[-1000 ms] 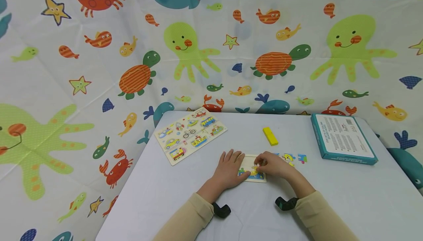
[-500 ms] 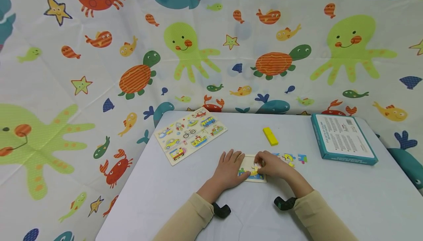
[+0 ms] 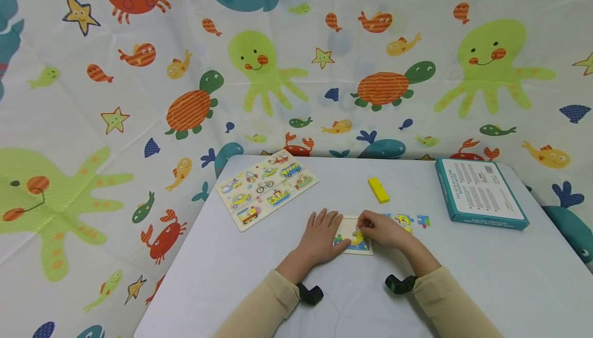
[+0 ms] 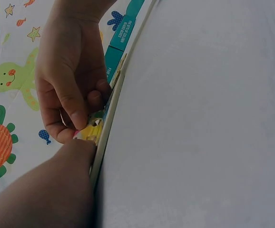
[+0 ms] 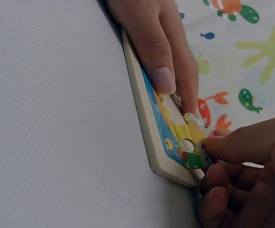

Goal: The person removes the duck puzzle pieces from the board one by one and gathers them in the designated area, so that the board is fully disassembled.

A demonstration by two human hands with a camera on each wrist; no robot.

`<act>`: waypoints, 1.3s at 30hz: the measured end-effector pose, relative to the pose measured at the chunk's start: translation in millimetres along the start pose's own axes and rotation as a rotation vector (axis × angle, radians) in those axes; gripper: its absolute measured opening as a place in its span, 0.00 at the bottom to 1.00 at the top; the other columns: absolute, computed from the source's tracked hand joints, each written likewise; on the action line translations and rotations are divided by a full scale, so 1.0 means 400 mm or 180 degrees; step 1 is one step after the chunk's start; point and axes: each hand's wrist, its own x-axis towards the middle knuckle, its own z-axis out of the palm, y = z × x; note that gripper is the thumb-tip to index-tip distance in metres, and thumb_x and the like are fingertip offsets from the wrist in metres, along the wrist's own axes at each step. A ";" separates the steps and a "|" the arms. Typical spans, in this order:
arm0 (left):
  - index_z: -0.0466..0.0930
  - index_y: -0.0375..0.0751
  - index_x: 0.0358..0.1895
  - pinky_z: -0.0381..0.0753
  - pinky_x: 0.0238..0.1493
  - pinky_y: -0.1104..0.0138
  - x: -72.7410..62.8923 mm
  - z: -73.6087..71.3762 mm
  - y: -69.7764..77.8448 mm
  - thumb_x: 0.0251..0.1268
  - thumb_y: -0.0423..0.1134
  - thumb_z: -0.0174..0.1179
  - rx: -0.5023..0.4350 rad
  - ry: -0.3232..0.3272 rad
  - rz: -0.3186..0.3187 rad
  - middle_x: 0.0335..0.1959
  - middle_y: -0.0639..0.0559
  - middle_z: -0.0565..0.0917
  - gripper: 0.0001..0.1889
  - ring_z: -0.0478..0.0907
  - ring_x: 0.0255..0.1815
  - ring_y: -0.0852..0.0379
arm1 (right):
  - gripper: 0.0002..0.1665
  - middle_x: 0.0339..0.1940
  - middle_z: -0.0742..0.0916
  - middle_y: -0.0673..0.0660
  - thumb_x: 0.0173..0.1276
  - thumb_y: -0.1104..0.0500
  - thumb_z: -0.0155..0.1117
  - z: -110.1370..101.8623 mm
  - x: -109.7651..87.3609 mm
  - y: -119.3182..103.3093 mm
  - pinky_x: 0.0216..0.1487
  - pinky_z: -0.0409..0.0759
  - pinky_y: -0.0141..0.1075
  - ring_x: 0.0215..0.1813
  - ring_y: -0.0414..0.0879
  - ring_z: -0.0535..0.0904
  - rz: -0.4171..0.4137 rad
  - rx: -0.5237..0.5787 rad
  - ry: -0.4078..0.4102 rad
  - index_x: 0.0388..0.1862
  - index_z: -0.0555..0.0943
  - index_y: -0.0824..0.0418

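Observation:
A small wooden jigsaw board [image 3: 349, 223] lies between my hands. Blue and yellow pieces fill its near part, and bare wood shows behind them. My left hand [image 3: 317, 240] rests along the board's left side with its fingers extended. Its thumb lies over the fitted pieces, as the right wrist view shows. My right hand [image 3: 384, 231] is at the board's right side. Thumb and fingertips pinch a yellow jigsaw piece [image 5: 194, 134], tilted over the right end of the fitted pieces. In the left wrist view the fingers partly hide this piece.
Several loose jigsaw pieces [image 3: 404, 219] lie just beyond my right hand. A yellow block [image 3: 379, 190] sits farther back. A board with vehicle pictures [image 3: 266, 189] is at back left, a teal box [image 3: 482, 194] at back right. A patterned cloth [image 3: 333, 39] hangs behind the table.
My right fingers have shifted slightly over the board's right side, still pinching the piece. The left hand has stayed in place.

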 end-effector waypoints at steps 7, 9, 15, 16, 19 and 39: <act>0.58 0.52 0.77 0.53 0.77 0.44 0.001 -0.001 0.000 0.69 0.70 0.42 0.0062 0.0014 0.0008 0.76 0.53 0.63 0.40 0.53 0.80 0.44 | 0.02 0.35 0.79 0.52 0.72 0.59 0.61 -0.008 -0.002 -0.006 0.38 0.72 0.37 0.38 0.46 0.74 0.0044 0.0115 0.0077 0.40 0.76 0.53; 0.58 0.52 0.77 0.53 0.77 0.44 0.002 -0.001 0.001 0.69 0.71 0.42 0.0068 0.0019 0.0009 0.76 0.53 0.63 0.40 0.54 0.80 0.44 | 0.02 0.36 0.79 0.52 0.72 0.58 0.61 -0.011 -0.004 -0.010 0.38 0.72 0.36 0.38 0.46 0.74 0.0080 0.0126 0.0089 0.40 0.76 0.52; 0.58 0.52 0.77 0.52 0.77 0.44 0.003 0.001 0.001 0.69 0.71 0.42 0.0066 0.0014 0.0004 0.76 0.54 0.63 0.40 0.53 0.80 0.45 | 0.02 0.38 0.80 0.53 0.73 0.58 0.60 -0.028 -0.009 -0.011 0.36 0.74 0.35 0.38 0.47 0.74 0.0072 0.0206 0.0103 0.42 0.77 0.53; 0.58 0.52 0.77 0.52 0.77 0.44 0.003 0.001 0.001 0.69 0.71 0.42 0.0057 0.0022 0.0007 0.76 0.54 0.63 0.40 0.53 0.80 0.45 | 0.02 0.38 0.80 0.53 0.73 0.58 0.60 -0.033 -0.010 -0.010 0.36 0.74 0.35 0.37 0.47 0.74 0.0062 0.0225 0.0108 0.42 0.77 0.53; 0.58 0.53 0.77 0.52 0.77 0.44 0.003 0.002 0.000 0.69 0.71 0.42 0.0046 0.0043 0.0021 0.76 0.54 0.63 0.40 0.53 0.80 0.45 | 0.03 0.38 0.80 0.53 0.73 0.58 0.60 -0.050 -0.013 -0.006 0.34 0.75 0.35 0.35 0.47 0.74 0.0062 0.0293 0.0126 0.43 0.77 0.54; 0.54 0.53 0.79 0.49 0.79 0.46 0.002 -0.005 -0.002 0.66 0.76 0.35 -0.0078 -0.0164 -0.0028 0.77 0.55 0.61 0.44 0.50 0.81 0.47 | 0.13 0.39 0.80 0.59 0.74 0.55 0.59 -0.211 -0.118 0.118 0.33 0.75 0.39 0.33 0.49 0.75 0.0170 0.0508 0.0208 0.51 0.76 0.61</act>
